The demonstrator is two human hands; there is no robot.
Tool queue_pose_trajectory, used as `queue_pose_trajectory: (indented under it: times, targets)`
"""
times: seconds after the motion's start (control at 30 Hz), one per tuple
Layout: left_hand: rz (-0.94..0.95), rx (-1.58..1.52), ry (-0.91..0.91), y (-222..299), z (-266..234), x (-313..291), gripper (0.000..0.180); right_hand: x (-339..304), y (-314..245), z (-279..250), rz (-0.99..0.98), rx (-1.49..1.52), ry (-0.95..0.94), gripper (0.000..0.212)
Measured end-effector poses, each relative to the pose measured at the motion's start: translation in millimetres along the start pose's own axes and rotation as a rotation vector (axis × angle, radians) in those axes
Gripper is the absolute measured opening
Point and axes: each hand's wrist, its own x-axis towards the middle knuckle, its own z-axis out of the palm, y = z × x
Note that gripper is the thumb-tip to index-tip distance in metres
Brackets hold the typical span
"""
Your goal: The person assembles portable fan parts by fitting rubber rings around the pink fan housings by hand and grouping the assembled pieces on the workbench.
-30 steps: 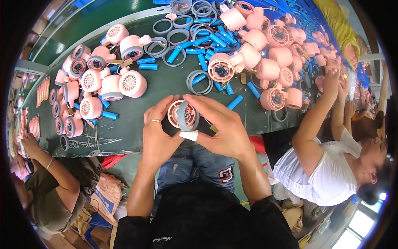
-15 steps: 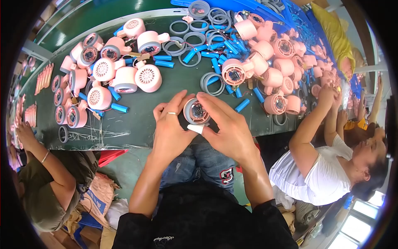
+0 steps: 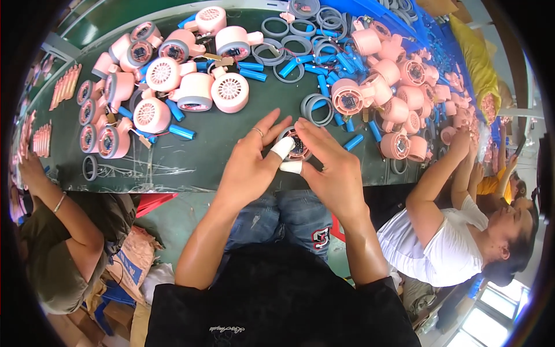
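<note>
Between my two hands, over the near part of the table, is a round pink fan housing (image 3: 299, 149) with a dark circuit board inside. A grey ring shows around it, partly hidden by fingers. My left hand (image 3: 250, 165) is closed on its left side, its white-covered thumb lying across the rim. On the other side my right hand (image 3: 336, 169) grips it, fingers over the far edge and a white-covered thumb at the near edge. The housing's underside is hidden.
Pink fan housings (image 3: 230, 92) with grey rings lie at left, wired to blue cylindrical batteries (image 3: 182, 132). Loose grey rings (image 3: 317, 110) and more pink housings (image 3: 396, 146) heap at right before a blue bin (image 3: 376, 26). Co-workers sit on both sides, one in a white shirt (image 3: 433, 246).
My left thumb has moved up from the housing's near edge onto its rim and face. The scene has shifted slightly with the head, and both hands still hold the housing.
</note>
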Motion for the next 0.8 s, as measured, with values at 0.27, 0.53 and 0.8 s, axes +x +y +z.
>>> queue_pose_trajectory:
  times: [0.27,0.53,0.8]
  targets:
    - [0.005,0.192,0.061,1.5,0.3,4.3,0.063,7.2,28.9,3.0,0.162,0.248,0.038,0.034]
    - [-0.1,-0.025,0.048,10.9,0.2,7.6,0.061,18.2,25.1,7.7,0.581,0.815,0.007,0.021]
    - [-0.022,0.022,0.091,5.2,8.7,9.6,0.049,20.9,39.2,13.1,0.529,0.817,-0.037,0.02]
